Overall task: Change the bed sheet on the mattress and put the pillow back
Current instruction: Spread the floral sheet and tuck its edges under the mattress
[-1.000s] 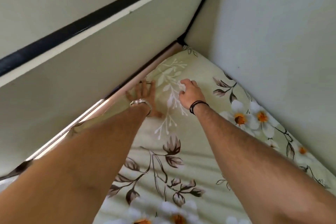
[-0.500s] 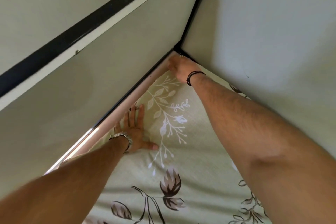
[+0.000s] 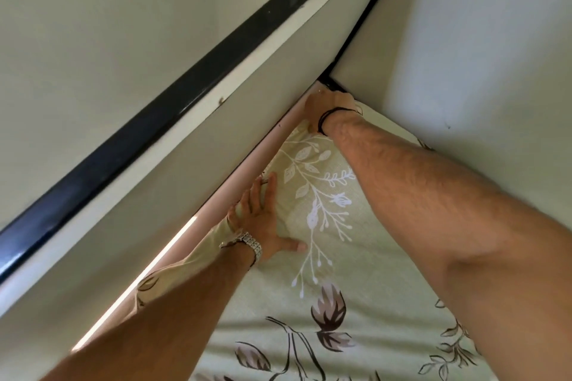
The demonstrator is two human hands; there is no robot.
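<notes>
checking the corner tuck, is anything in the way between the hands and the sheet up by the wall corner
Nothing visible is. The left hand lies flat on the bed sheet by the side board, and the right hand is already at the sheet's far corner where the board meets the wall. Its fingers are hidden there.

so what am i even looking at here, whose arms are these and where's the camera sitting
These are a person's own two bare arms, filmed by one wide-angle camera worn on the head, looking forward and down. No machine is involved. Below them lies a pale green bed sheet with a printed flower and leaf pattern, spread over a mattress that sits in the corner of two pale walls. The left hand, with a silver metal watch on its wrist, presses flat on the sheet near the mattress edge. The right hand, with a thin black band at the wrist, reaches into the far corner; its fingers are hidden, so what it holds is unclear.
</notes>
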